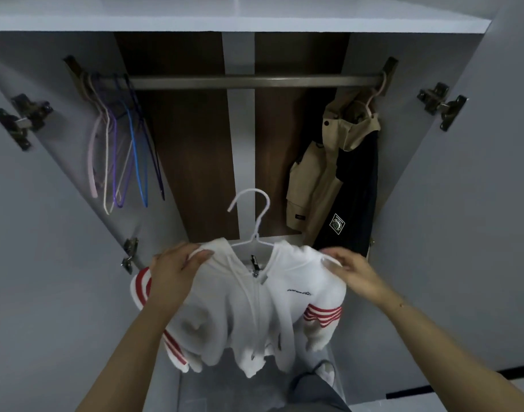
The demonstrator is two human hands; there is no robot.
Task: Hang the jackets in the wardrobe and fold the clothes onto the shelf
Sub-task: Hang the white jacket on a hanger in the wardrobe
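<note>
1 tan-and-black jacket already on the rail at 1 o'clock, my left hand and right hand each pinching a shoulder of the white hoodie on its hanger at 6 o'clock, not yet hooked; folding not visible.

Soft white cloth jacket, brushed metal rail, matt grey wardrobe doors, dark wood back panel

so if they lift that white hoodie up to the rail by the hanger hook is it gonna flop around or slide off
Probably floppy: the white hoodie sags and bunches below the white hanger, sleeves dangling. It may slip, since the left hand and right hand each grip a shoulder, seemingly settling it. It looks light enough for the thin hanger to carry it.
</note>
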